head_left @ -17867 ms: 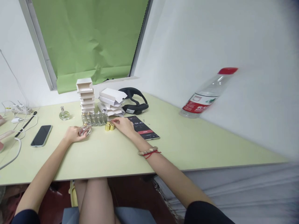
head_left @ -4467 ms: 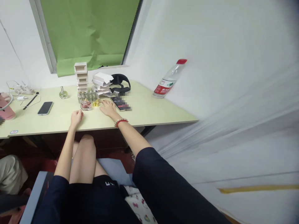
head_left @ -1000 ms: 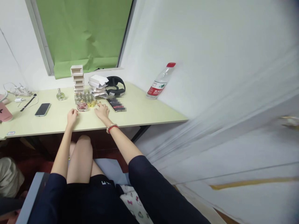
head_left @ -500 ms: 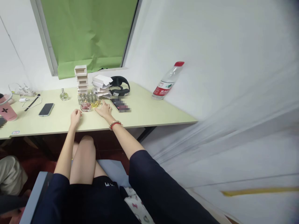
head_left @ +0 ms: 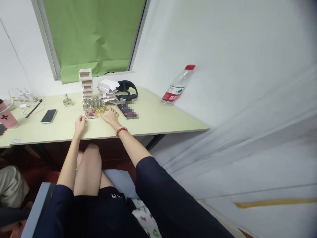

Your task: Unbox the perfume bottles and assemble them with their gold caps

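Note:
My left hand (head_left: pixel 80 124) rests on the table (head_left: pixel 158 120) with its fingers curled; whether anything is inside them is hidden. Just right of it stands a pink perfume bottle (head_left: pixel 90 113). My right hand (head_left: pixel 110 116) has its fingers apart, beside small gold-coloured pieces (head_left: pixel 100 110); I make out nothing held in it. Several clear glass bottles (head_left: pixel 92 103) stand in rows behind the pink one. At the back are a stack of open white boxes (head_left: pixel 86 84) and a pile of flattened white boxes (head_left: pixel 108 87).
A black headset (head_left: pixel 127 91) and a phone (head_left: pixel 127 111) lie right of the boxes. Against the wall leans a water bottle (head_left: pixel 176 87). Leftward are a round perfume bottle (head_left: pixel 67 101), another phone (head_left: pixel 49 116), cables (head_left: pixel 27 97) and a pink cup (head_left: pixel 8 118).

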`<state>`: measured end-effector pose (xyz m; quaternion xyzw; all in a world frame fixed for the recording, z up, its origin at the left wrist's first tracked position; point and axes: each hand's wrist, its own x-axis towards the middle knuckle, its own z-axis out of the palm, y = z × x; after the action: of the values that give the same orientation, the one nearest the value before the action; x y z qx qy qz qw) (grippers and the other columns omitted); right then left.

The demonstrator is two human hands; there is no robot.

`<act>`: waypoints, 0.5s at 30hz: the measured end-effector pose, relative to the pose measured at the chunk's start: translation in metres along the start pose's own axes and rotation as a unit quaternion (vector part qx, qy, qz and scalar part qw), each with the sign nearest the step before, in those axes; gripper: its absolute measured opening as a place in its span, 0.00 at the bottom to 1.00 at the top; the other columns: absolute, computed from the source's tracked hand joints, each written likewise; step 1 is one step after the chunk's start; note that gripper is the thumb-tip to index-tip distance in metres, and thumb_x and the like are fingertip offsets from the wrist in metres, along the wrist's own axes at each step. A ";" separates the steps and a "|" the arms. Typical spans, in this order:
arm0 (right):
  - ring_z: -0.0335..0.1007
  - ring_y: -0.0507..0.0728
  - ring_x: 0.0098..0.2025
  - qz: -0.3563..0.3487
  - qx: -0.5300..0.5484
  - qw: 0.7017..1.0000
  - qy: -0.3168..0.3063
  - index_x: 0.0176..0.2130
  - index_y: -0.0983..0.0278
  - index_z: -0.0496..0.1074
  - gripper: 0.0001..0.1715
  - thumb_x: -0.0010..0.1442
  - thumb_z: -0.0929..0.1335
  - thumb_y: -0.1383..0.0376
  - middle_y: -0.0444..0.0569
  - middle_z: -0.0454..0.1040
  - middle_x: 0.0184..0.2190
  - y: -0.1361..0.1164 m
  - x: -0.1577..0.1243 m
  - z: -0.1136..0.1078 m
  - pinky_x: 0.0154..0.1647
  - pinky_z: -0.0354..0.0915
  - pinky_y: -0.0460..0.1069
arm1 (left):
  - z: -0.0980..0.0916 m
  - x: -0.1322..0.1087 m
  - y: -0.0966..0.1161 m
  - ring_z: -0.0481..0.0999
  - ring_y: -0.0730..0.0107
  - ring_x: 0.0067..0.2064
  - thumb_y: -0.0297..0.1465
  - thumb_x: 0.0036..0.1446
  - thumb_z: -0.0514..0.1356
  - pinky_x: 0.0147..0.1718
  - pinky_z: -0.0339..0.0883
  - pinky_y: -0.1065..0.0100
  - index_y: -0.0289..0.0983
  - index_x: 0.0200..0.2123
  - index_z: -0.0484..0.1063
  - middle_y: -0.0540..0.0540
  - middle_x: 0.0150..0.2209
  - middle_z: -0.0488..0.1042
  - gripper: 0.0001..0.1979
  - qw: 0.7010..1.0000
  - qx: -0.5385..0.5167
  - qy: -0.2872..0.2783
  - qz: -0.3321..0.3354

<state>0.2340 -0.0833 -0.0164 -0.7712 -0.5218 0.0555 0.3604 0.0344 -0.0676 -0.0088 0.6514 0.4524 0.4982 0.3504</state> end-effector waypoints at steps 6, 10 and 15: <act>0.62 0.65 0.56 0.005 0.002 0.999 0.033 0.54 0.68 0.68 0.27 0.61 0.62 0.54 0.60 0.71 0.54 0.005 0.002 0.003 0.58 0.53 0.59 | 0.001 0.000 0.000 0.68 0.71 0.28 0.28 0.54 0.51 0.32 0.61 0.70 0.38 0.26 0.67 0.52 0.23 0.68 0.08 1.000 0.006 -0.005 -0.003; 0.61 0.65 0.55 0.029 -0.002 0.998 0.060 0.49 0.68 0.72 0.22 0.62 0.62 0.59 0.60 0.72 0.51 0.009 0.002 0.002 0.56 0.55 0.59 | 0.000 0.000 0.004 0.67 0.72 0.28 0.27 0.53 0.51 0.32 0.61 0.70 0.38 0.25 0.67 0.52 0.23 0.68 0.08 1.000 0.007 -0.007 -0.007; 0.64 0.63 0.53 0.049 0.023 0.996 0.069 0.48 0.65 0.74 0.19 0.62 0.63 0.60 0.57 0.73 0.50 0.009 0.001 -0.002 0.52 0.59 0.55 | -0.001 0.000 0.009 0.67 0.71 0.28 0.26 0.53 0.51 0.32 0.61 0.70 0.38 0.25 0.67 0.52 0.22 0.67 0.08 1.000 0.004 -0.007 -0.018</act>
<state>0.2416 -0.0853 -0.0202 -0.7895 -0.4557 0.0319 0.4098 0.0357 -0.0703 -0.0006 0.6481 0.4632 0.4856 0.3602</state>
